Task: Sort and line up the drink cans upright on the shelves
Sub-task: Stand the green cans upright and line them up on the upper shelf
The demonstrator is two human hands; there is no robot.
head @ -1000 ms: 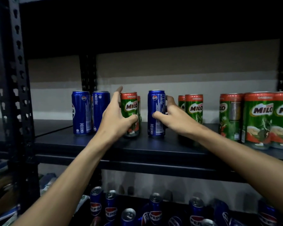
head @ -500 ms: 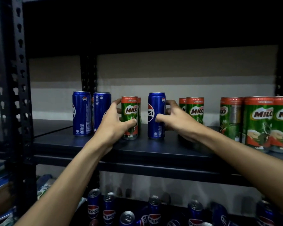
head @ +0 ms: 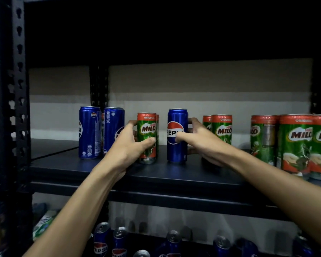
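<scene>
Pepsi can [head: 176,153] now turned logo-forward, right hand [head: 202,141] wrapped round it. Left hand [head: 128,145] grips Milo can [head: 146,125]; brands remain mixed here.

This looks like a storeroom or the back of a shop. A tall black metal rack [head: 19,71] with holes in its posts holds many blue Pepsi drink cans [head: 89,132] and green-and-red Milo drink cans [head: 296,145]. More blue cans [head: 101,236] stand lower down in it.
</scene>
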